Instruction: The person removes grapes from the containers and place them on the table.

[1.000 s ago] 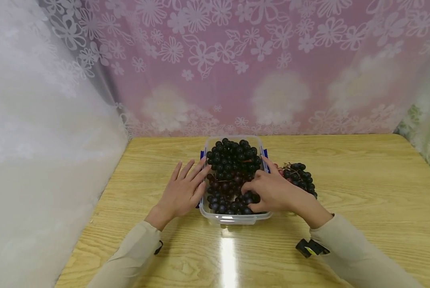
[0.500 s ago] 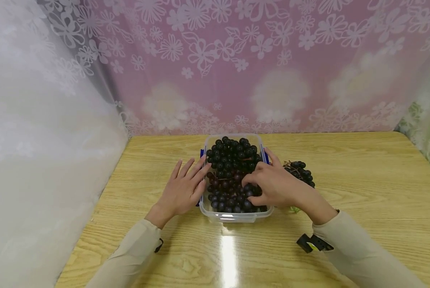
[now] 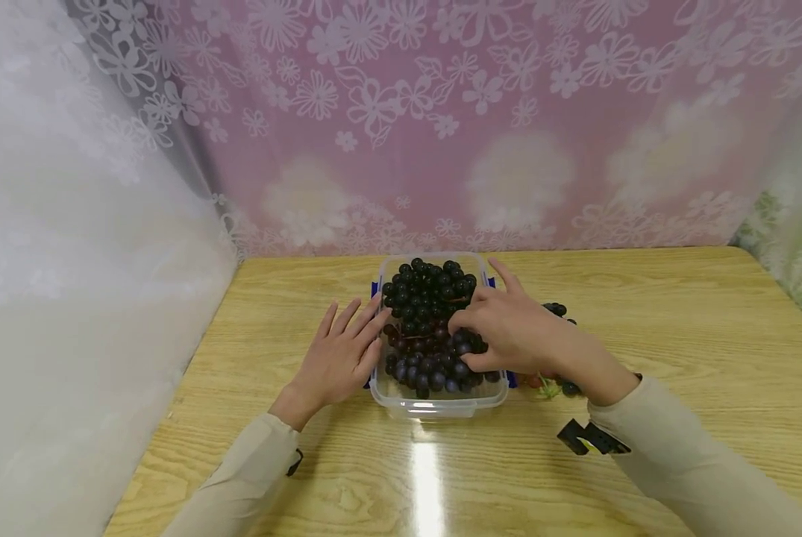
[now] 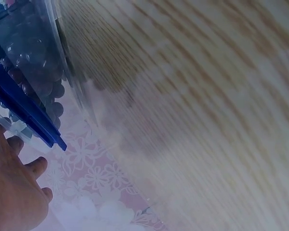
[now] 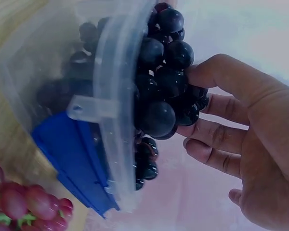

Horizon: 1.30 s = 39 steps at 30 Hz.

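Note:
A clear plastic food container (image 3: 436, 406) with blue side latches (image 5: 74, 161) holds dark grapes. My right hand (image 3: 518, 332) reaches over its right rim and grips a bunch of dark grapes (image 3: 434, 371) in the near half. From the right wrist view, thumb and fingers sit around these grapes (image 5: 156, 118), which rise above the rim. Another black bunch (image 3: 422, 298) fills the far half, with reddish-dark grapes (image 3: 419, 344) between. My left hand (image 3: 336, 362) lies with straight, spread fingers against the container's left rim, beside a latch (image 4: 26, 106).
Right of the container, partly hidden by my right hand and forearm, lie more dark grapes (image 3: 555, 308) and red grapes (image 5: 26, 204) with a green stem (image 3: 548, 388). The wooden table (image 3: 696, 335) ends at a flowered pink curtain (image 3: 407, 149); white sheeting (image 3: 92, 298) hangs at left.
My right hand has shifted slightly away from me with the gripped grapes, its index finger now straighter and past the rim. The near bunch has been moved a little. The left hand stays put.

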### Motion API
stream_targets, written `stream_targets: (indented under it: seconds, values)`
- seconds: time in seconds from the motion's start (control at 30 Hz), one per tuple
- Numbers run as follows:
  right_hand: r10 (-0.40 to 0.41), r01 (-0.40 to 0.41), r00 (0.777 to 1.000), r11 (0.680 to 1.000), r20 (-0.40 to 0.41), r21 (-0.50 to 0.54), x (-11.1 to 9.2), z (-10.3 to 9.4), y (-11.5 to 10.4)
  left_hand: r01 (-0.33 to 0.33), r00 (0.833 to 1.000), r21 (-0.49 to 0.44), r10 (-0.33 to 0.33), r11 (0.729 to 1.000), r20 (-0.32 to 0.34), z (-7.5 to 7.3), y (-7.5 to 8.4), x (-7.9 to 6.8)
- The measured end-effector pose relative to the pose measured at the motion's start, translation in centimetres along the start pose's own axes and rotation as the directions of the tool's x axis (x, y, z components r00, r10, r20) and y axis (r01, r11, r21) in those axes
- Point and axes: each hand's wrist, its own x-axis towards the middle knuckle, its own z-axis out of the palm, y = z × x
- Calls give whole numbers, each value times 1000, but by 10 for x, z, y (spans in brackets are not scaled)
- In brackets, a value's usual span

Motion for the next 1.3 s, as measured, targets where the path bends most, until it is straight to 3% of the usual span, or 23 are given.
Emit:
stream_targets:
  seconds: [0.43,0.77,1.03,1.3]
  values:
    - [10,-12,998,999,-69,-31,-6,-32,8,12,1000,-4,-12,1000,2,1,0,-1]
    - [60,-67,988,997,-139,-44,-18,-54,21,2,1000,-11,-2,1000,-21,3,0,-1]
    - [101,-123,961,990,-259,-70,-37,-73,36,5,1000,-17,-5,1000,-19,3,0,-1]
    - [242,-254,925,967,-292,-5,-60,-88,59,9,1000,-22,-9,1000,-9,3,1,-1]
